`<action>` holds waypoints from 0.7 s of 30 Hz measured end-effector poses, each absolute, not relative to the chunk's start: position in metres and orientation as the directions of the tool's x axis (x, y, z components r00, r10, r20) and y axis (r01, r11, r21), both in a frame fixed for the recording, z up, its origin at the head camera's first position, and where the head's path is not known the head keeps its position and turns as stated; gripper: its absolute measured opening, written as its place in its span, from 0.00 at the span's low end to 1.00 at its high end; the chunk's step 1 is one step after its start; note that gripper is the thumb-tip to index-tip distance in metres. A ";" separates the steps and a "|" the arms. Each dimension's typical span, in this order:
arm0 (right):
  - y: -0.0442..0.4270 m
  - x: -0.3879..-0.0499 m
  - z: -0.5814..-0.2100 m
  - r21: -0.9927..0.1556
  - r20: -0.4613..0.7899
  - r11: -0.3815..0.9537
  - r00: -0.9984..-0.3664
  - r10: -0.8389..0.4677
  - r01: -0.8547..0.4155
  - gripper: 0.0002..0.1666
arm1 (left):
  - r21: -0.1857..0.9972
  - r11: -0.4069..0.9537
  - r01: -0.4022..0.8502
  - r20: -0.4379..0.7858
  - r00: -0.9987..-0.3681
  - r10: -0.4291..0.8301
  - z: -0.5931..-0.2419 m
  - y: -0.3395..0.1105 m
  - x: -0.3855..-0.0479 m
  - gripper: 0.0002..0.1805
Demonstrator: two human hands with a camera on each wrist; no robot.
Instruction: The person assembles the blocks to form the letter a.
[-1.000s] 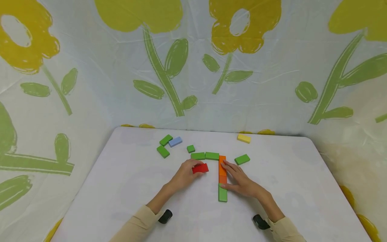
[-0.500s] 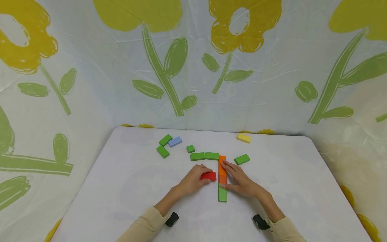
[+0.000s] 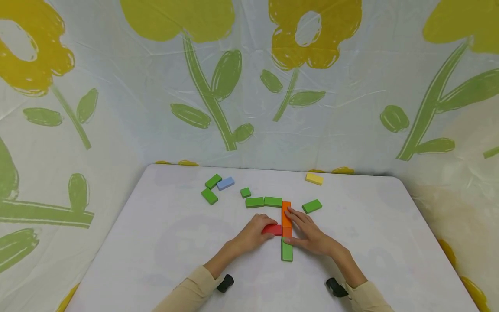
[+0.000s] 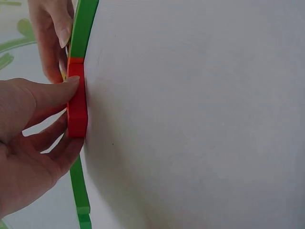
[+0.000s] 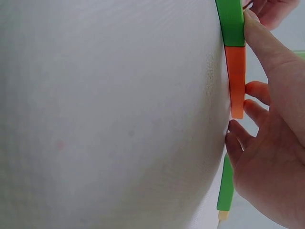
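Observation:
My left hand (image 3: 252, 235) pinches a red block (image 3: 275, 230) between thumb and fingers. The block lies flat, its right end against the side of an orange strip (image 3: 286, 220) that shows a seam across it. Below the strip, a green block (image 3: 286, 252) continues the line toward me. My right hand (image 3: 315, 237) rests along the strip's right side, fingers on the orange and thumb by the green block (image 5: 232, 24). At the strip's far end, two green blocks (image 3: 255, 202) lie end to end, running left. In the left wrist view the red block (image 4: 77, 102) sits under the thumb.
Farther back on the white table (image 3: 175, 242) lie a small green block (image 3: 245, 192), two more green blocks (image 3: 209, 196) with a blue block (image 3: 225, 183) at the left, and a yellow block (image 3: 314, 179). A loose green block (image 3: 312, 206) lies beyond my right hand.
My left hand has carried the red block right and toward me, turning it nearly square to the orange strip, and it now meets the strip's side. My right hand has stayed in place.

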State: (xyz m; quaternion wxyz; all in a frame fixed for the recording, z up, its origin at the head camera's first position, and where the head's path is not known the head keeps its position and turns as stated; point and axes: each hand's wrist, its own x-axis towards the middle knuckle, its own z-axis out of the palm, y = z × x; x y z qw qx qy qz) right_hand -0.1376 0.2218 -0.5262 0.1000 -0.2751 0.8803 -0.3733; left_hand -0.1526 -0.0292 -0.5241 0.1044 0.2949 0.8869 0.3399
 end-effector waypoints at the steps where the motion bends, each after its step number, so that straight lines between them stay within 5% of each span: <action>1: 0.222 -0.138 -0.526 -0.711 0.028 0.572 -0.830 -0.558 -0.408 0.51 | 0.665 0.596 0.451 0.014 -0.805 0.594 -0.524 -0.029 -0.153 0.21; 21: 0.221 -0.138 -0.528 -0.703 0.023 0.580 -0.829 -0.559 -0.411 0.51 | 0.644 0.592 0.485 0.035 -0.791 0.611 -0.520 -0.030 -0.150 0.22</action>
